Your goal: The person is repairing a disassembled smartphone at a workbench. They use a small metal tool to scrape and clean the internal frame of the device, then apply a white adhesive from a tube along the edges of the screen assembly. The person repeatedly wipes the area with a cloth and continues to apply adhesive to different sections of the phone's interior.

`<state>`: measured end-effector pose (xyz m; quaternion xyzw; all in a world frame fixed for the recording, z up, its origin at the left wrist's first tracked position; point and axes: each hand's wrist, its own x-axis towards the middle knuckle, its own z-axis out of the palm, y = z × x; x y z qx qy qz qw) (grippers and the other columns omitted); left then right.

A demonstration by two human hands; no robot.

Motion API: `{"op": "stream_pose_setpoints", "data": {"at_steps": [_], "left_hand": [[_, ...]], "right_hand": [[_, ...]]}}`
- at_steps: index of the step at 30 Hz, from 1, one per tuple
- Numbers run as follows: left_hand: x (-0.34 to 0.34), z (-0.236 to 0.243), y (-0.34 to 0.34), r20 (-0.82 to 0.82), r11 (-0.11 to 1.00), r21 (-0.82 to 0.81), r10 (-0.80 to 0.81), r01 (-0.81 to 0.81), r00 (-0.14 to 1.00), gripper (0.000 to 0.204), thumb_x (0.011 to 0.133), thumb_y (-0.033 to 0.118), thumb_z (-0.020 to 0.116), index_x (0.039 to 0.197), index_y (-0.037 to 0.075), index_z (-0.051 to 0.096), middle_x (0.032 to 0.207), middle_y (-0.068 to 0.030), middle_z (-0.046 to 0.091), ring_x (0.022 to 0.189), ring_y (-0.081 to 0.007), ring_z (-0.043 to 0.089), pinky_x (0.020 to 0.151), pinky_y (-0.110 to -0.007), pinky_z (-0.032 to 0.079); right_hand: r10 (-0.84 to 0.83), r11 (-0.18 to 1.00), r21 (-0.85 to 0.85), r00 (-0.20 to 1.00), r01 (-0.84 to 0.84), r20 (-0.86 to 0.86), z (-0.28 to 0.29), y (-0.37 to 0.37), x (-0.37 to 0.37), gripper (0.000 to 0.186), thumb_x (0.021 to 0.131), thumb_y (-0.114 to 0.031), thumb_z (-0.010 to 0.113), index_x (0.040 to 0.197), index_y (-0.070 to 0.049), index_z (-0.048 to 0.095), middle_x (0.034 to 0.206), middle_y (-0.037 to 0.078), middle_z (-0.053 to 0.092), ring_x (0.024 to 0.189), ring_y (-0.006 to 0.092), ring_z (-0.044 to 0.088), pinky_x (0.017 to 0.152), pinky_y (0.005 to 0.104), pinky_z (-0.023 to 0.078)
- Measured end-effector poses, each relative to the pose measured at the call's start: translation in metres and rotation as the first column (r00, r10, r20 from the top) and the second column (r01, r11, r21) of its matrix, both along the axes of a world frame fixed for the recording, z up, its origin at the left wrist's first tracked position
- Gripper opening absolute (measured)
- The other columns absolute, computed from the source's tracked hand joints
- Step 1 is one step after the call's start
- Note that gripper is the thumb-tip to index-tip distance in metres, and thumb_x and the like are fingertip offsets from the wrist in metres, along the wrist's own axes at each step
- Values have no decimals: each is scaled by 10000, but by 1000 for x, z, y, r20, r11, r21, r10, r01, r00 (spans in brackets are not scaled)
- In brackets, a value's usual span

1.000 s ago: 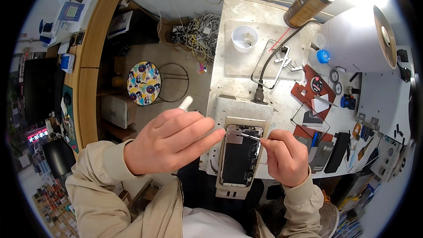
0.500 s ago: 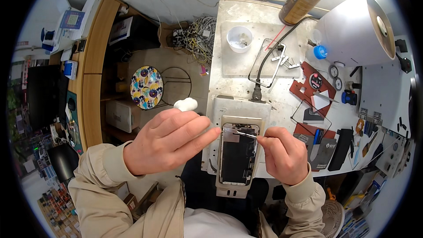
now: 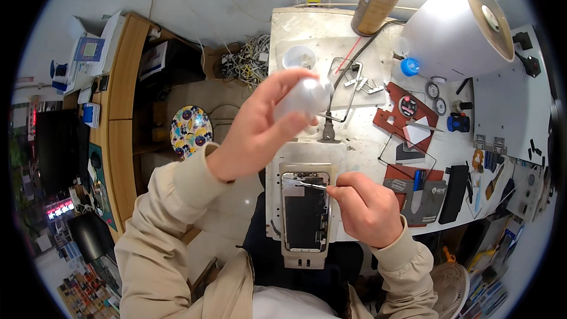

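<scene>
My left hand (image 3: 254, 133) is wrapped round a small whitish plastic bottle (image 3: 304, 97), raised over the bench beside the black cable. My right hand (image 3: 363, 207) pinches thin metal tweezers (image 3: 312, 185), lying across the upper part of an opened phone (image 3: 304, 221) with dark innards. The phone rests on a light metal heating plate (image 3: 304, 260) at the bench's front edge. Behind my left hand, partly hidden, stands a clear plastic cup (image 3: 295, 54).
A tall spray can (image 3: 375, 3) and white cylindrical appliance (image 3: 443, 35) stand at the back. Red-brown mats (image 3: 390, 112), a blue cap (image 3: 410, 66) and several tools (image 3: 484, 171) lie right. A flowered stool (image 3: 191, 129) and tangled cables (image 3: 245, 56) are on the left.
My left hand has risen from beside the phone, moving right and away from me with the white item, now seen as a bottle. My right hand stays at the phone.
</scene>
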<state>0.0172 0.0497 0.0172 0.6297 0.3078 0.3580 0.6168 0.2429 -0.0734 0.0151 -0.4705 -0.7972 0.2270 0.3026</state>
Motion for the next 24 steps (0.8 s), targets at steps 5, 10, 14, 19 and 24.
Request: {"op": "stream_pose_setpoints", "data": {"at_steps": [5, 10, 14, 19, 24], "left_hand": [[48, -17, 36, 198, 944, -276, -127, 180, 972, 527, 1118, 264, 569, 1535, 28, 347, 1286, -114, 591, 1133, -202, 648, 943, -359, 568], [110, 8, 47, 86, 890, -252, -369, 379, 925, 580, 1021, 26, 611, 1531, 27, 334, 1292, -81, 548, 1154, -178, 640, 970, -365, 554], [140, 6, 54, 150, 881, -193, -409, 432, 900, 566, 1036, 2, 572, 1520, 16, 280, 1314, -110, 540, 1079, -205, 689, 856, -353, 622], [169, 22, 54, 17, 868, -165, -473, 469, 881, 560, 1066, 22, 560, 1517, 11, 228, 1347, -129, 518, 1006, -189, 709, 693, -313, 623], [140, 31, 41, -84, 908, 0, -417, 419, 905, 524, 1094, 104, 571, 1514, 23, 269, 1327, -98, 525, 1049, -166, 662, 862, -331, 580]], "right_hand": [[6, 999, 46, 1000, -7, 29, -7, -2, 2, 118, 838, -50, 741, 949, -30, 707, 1000, 60, 679, 715, 207, 680, 594, 325, 549], [-1, 999, 34, 1000, 1, 5, 0, -2, 4, 230, 764, 26, 745, 986, -32, 728, 1011, 87, 703, 744, 254, 713, 608, 345, 580], [10, 1000, 8, 1000, -10, 27, -4, -7, 3, 262, 786, -9, 720, 1043, -55, 715, 1056, 64, 644, 762, 240, 700, 609, 345, 569], [9, 1000, 1, 998, -10, 56, -8, -9, 3, 233, 820, -35, 711, 1051, -61, 696, 1085, 44, 612, 813, 218, 688, 607, 348, 563], [21, 1000, -16, 999, -21, 40, -4, -7, 2, 208, 838, -36, 708, 1044, -57, 703, 1079, 55, 638, 818, 235, 696, 621, 357, 571]]}}
